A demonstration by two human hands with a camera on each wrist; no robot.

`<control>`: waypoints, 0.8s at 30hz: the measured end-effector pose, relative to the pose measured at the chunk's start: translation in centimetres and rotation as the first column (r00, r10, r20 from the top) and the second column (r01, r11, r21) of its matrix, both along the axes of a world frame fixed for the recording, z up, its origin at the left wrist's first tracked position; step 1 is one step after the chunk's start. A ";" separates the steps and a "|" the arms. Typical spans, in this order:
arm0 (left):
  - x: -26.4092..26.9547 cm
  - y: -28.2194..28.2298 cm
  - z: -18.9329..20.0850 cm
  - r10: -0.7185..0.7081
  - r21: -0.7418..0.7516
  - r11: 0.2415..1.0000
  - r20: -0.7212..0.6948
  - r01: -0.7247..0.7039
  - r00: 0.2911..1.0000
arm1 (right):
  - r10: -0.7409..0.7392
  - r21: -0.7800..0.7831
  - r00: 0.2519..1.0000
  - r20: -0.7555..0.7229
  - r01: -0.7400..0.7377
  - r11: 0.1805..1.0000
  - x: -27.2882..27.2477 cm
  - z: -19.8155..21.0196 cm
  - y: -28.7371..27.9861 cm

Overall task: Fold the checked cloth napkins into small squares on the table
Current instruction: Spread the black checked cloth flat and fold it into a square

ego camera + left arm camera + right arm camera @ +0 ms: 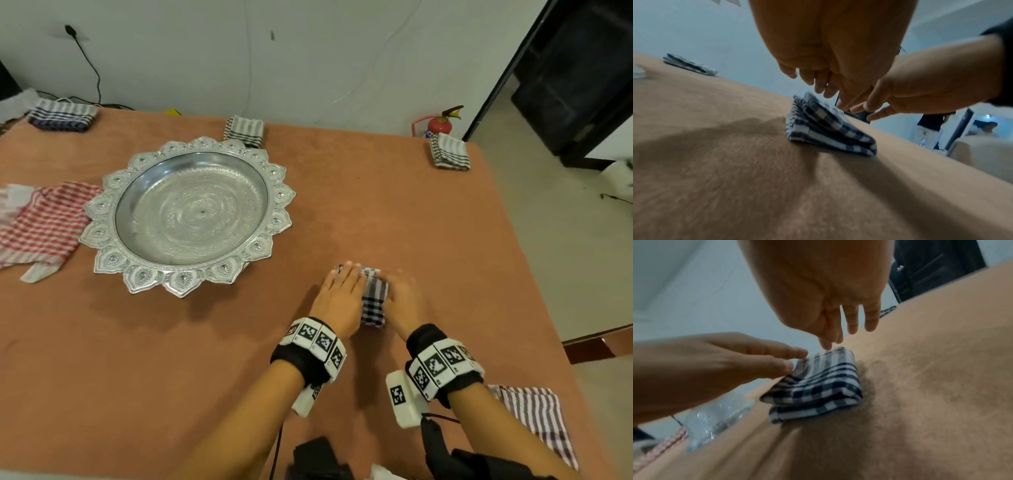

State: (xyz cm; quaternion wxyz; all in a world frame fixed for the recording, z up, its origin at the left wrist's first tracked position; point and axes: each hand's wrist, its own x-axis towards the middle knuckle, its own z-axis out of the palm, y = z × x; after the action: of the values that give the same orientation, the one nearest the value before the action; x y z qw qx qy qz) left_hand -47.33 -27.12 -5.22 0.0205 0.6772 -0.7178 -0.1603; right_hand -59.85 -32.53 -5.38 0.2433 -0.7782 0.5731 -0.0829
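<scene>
A black-and-white checked napkin (374, 298) lies folded into a small thick rectangle on the brown table (342, 205), right of centre. My left hand (340, 293) lies flat along its left side with straight fingers. My right hand (404, 296) does the same on its right side. In the left wrist view the napkin (828, 128) sits below the left hand (818, 78), whose fingertips hover just above its far edge. In the right wrist view the right hand (838, 321) hangs over the napkin (822, 386), and the left thumb (787, 367) touches the top layer's left edge.
An ornate silver tray (109, 260) stands at the left, with a red checked cloth (41, 226) beside it. Folded napkins (63, 114) (245, 132) (450, 152) lie along the far edge. A striped cloth (537, 418) lies unfolded by the near right edge.
</scene>
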 end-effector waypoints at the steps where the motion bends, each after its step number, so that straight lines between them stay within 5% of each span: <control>1: 0.0 -0.4 -0.5 -0.010 0.049 0.999 0.045 0.008 0.999 | 0.102 0.041 0.985 -0.139 -0.097 0.994 0.1 -0.2 0.1; 4: 0.4 -0.6 -2.0 -0.023 0.178 0.984 0.138 -0.002 0.990 | 0.298 0.228 0.896 -0.328 -0.231 0.946 0.8 -1.2 0.9; 7: 0.8 -0.5 -2.8 -0.013 0.223 0.975 0.115 -0.013 0.993 | 0.338 0.273 0.856 -0.391 -0.243 0.931 0.6 -2.0 0.9; 14: 0.6 0.2 -2.4 0.041 0.206 0.977 0.031 -0.047 0.999 | -0.021 0.213 0.916 -0.401 0.115 0.970 0.3 -2.0 1.6; 19: 0.5 2.2 -2.1 0.278 0.097 0.959 -0.153 -0.266 0.948 | -0.111 0.075 0.990 -0.089 0.118 0.990 0.9 -1.4 2.7; 24: 0.8 3.4 -1.9 0.362 0.112 0.932 -0.288 -0.344 0.887 | -0.408 0.443 0.868 0.284 0.259 0.858 1.3 -1.0 3.7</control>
State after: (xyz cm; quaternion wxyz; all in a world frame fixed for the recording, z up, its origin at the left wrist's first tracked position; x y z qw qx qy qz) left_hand -46.53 -23.69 -7.09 0.1401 0.7638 -0.5661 -0.2767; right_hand -58.55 -28.79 -6.40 0.4777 -0.5708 0.6501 -0.1527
